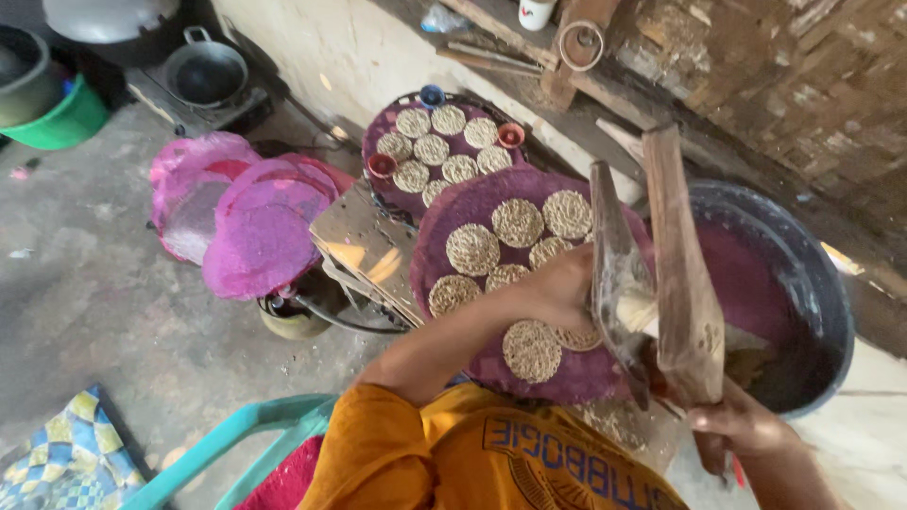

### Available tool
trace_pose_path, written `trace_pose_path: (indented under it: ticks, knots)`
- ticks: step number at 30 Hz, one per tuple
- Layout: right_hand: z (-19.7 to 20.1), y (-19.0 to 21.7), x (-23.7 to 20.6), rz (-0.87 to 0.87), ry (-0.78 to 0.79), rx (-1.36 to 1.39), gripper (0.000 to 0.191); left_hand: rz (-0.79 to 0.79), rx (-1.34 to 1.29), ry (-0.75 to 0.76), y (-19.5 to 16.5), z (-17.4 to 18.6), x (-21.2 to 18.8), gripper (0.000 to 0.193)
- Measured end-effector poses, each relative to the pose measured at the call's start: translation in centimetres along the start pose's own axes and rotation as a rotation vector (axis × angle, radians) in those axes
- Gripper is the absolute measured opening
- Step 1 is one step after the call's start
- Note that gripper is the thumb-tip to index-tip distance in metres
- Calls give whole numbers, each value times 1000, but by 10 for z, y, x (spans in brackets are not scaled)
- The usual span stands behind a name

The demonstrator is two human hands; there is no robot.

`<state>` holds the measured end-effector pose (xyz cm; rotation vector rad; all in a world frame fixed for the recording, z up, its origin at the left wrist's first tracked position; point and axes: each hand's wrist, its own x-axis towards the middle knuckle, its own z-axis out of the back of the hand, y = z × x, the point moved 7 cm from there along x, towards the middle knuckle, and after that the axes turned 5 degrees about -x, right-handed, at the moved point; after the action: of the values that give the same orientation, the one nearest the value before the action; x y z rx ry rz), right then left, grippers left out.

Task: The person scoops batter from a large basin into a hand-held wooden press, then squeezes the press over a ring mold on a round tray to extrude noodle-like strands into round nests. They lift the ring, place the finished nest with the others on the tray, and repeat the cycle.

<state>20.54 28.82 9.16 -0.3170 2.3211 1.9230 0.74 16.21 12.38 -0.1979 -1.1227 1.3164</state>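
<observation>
Concrete floor (113,312), purple tray (567,373) w/ round noodle discs (531,350). Left hand (557,288) on wooden press (652,283), grip unclear; right hand (737,425) clasps its handle.

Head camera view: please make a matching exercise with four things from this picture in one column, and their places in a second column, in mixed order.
Things:
1. green plastic basin
2. dark metal pot with handles
3. stack of pink round mats
4. large dark tub with purple inside

Places:
A. on the floor, left of the purple trays of round woven cakes
B. at the right, behind the wooden tool
C. top left edge, beside a grey pot
D. on a low stove near the top, by the wall

Pairs: 1-C, 2-D, 3-A, 4-B
</observation>
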Motion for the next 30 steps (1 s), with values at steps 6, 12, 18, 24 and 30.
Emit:
trace_pose_path:
  ticks: [6,12,18,24,30]
  knots:
    - [-15,10,-16,-72,193,125,107,-163,-1684,39,10,73,54,97]
    - [5,4,-12,-191,105,118,118,-153,-1873,-152,59,31,67,72]
    - [51,-36,1,-459,-149,-51,112,-10,-1865,-405,120,9,55,63]
    - [58,-45,2,-536,-238,-137,98,72,-1897,-501,134,6,45,51]
    - [52,-40,-13,-480,-168,-215,92,146,-1865,-512,129,-10,42,37]
